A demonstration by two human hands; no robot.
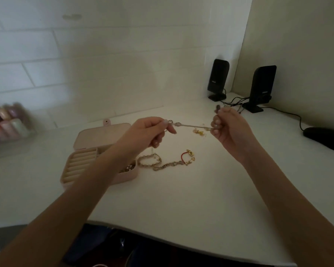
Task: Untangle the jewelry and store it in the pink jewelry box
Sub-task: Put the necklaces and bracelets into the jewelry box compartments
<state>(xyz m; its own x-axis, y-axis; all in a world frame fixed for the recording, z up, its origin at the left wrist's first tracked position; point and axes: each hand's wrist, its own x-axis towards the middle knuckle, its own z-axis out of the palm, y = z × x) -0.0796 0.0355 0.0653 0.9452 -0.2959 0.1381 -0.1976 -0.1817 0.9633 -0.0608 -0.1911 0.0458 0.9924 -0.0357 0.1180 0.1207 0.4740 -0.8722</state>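
left hand (150,130): thumb and forefinger pinch one end of a silver chain (191,126), the other fingers curled under; i see a small ring or clasp right at the pinch. right hand (227,128): fingers curled tight, holding the chain's other end, and something small and dark pokes up above the knuckles — too blurred for me to say what it is. the chain runs nearly straight between the two hands, raised above the white desk (181,205), slanting a little down toward the right hand. just below its right part a small heap of gold pieces (198,131) lies on the desk, near the right hand; i cannot tell whether anything links them to the chain. closer to me, between the forearms, a gold chain tangle (158,162) lies on the desk, its right end meeting a red cord bracelet (185,156) with gold charms. the pink jewelry box (96,149) sits open on the desk, to the left of the tangle and partly under my left forearm: lid laid back toward the wall, ring rolls in the left section, some beads or pearls showing in the near right compartment. farther out: two black speakers (218,78) stand at the back right with cables trailing, a black mouse (325,137) at the far right edge, and a blurred row of coloured bottles (6,122) in a clear holder at the left against the tiled wall (85,54).
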